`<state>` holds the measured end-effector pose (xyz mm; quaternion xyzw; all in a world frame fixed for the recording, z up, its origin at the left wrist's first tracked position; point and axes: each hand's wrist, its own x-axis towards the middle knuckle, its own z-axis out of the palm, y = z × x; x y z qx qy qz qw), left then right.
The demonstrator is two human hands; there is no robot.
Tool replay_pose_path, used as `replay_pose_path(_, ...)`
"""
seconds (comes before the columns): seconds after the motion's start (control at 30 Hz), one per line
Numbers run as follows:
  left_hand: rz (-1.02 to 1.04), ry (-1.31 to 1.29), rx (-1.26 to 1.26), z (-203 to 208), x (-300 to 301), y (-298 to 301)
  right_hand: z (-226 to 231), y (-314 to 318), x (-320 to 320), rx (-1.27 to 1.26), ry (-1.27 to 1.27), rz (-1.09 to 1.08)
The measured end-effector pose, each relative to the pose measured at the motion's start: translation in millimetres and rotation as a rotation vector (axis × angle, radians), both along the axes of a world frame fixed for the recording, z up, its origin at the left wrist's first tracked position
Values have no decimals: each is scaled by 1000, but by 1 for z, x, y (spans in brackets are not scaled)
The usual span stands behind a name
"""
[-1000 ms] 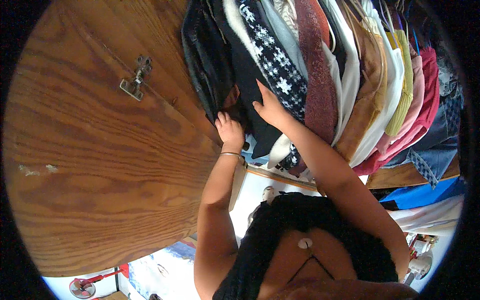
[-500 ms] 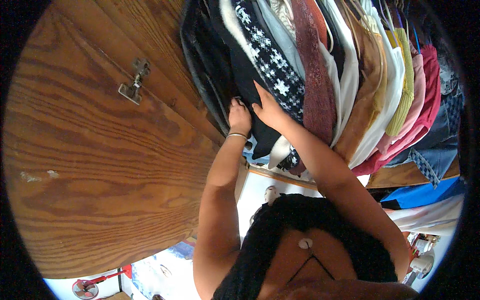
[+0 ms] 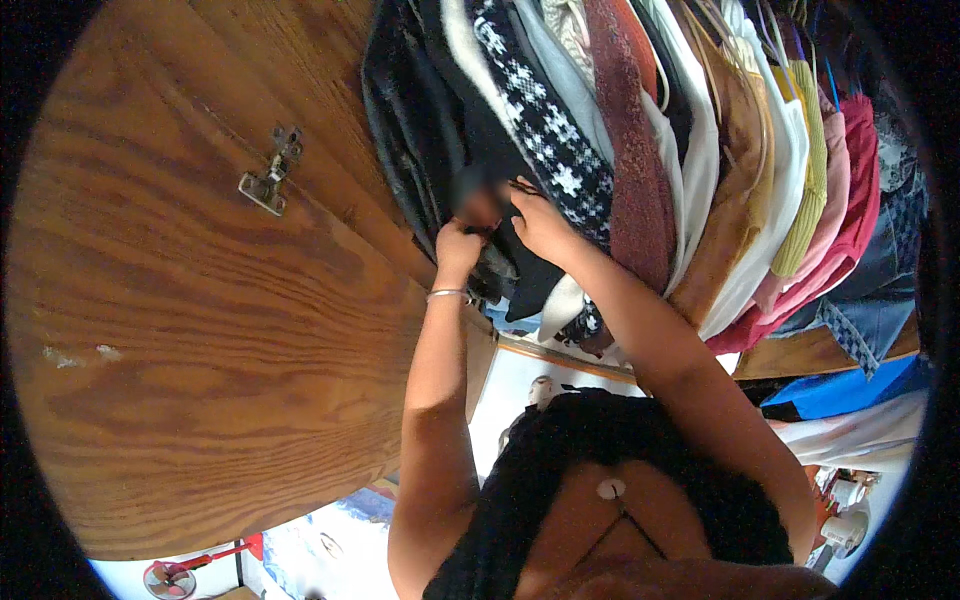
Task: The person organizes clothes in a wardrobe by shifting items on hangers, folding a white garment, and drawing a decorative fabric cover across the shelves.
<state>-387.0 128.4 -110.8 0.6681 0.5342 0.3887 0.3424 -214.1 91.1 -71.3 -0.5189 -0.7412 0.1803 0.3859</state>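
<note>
Left end of a packed clothes row: a person's bent-fingered left hand [image 3: 458,245] touches a dark jacket [image 3: 405,130]; the half-spread right hand [image 3: 540,225] touches the black garment [image 3: 492,145] beside it. From here I can't tell either's grip. Light pressure should suit such crowded cloth.

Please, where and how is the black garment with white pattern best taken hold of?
I would probably pinch the black garment with white pattern by its exposed front strip, above the right hand, coming from the person's side. Cream cloth and a grey garment flank it closely, leaving mainly this strip bare; lower down, the right forearm covers part of it.
</note>
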Motion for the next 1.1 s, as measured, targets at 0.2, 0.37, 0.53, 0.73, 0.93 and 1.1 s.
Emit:
replay_pose_path(0.2,-79,-922,-332,22,-38,-34,32,-19,-4,-220,-309,98)
replay_pose_path(0.37,-115,-1132,-354,38,-36,-50,26,-17,0,-293,-403,136)
replay_pose_path(0.53,-178,-1532,-483,28,-38,-49,13,-8,0,-404,33,199)
replay_pose_path(0.73,-120,-1456,-561,28,-42,-45,-2,3,6,-635,212,193)
replay_pose_path(0.93,-74,-1229,-402,28,-43,-49,0,-3,4,-632,619,-3)
replay_pose_path(1.1,-49,-1214,-331,20,-40,-54,27,-22,-3,-603,467,122)
